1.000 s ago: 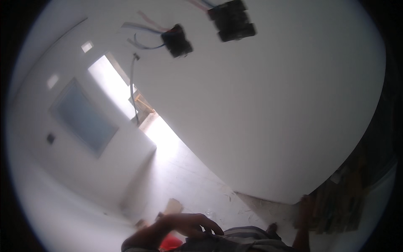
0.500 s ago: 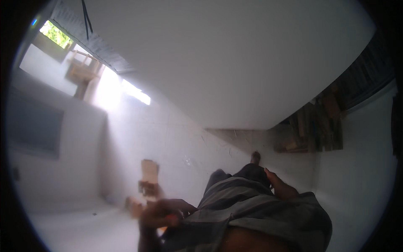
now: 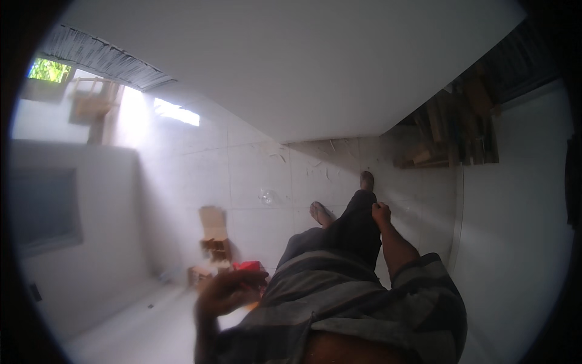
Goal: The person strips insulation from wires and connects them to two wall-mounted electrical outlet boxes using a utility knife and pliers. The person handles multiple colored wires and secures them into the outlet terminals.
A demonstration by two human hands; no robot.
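My left hand (image 3: 229, 294) hangs out at my left side, slightly blurred. Its fingers are loosely bent and apart from the thumb, and nothing shows in it. A red object (image 3: 248, 266) lies on the floor just beyond its fingers, partly covered by them. My right hand (image 3: 381, 213) is in front of me beside my dark trousers (image 3: 347, 219), its fingers curled closed. Whether anything is inside them is hidden. My feet, in sandals, are on the tiled floor, the right foot (image 3: 367, 180) ahead of the left foot (image 3: 319, 213).
An opened cardboard box (image 3: 213, 224) stands on the floor at left, with a smaller box (image 3: 199, 276) nearer. A clear crumpled plastic piece (image 3: 266, 196) lies ahead. A white wall (image 3: 333, 73) stands in front; wood pieces (image 3: 433, 136) are stacked at right.
My right hand has moved forward, and my left foot has come into view. My left hand has opened out a little beside the red object. The view has shifted, with the floor things higher in it.
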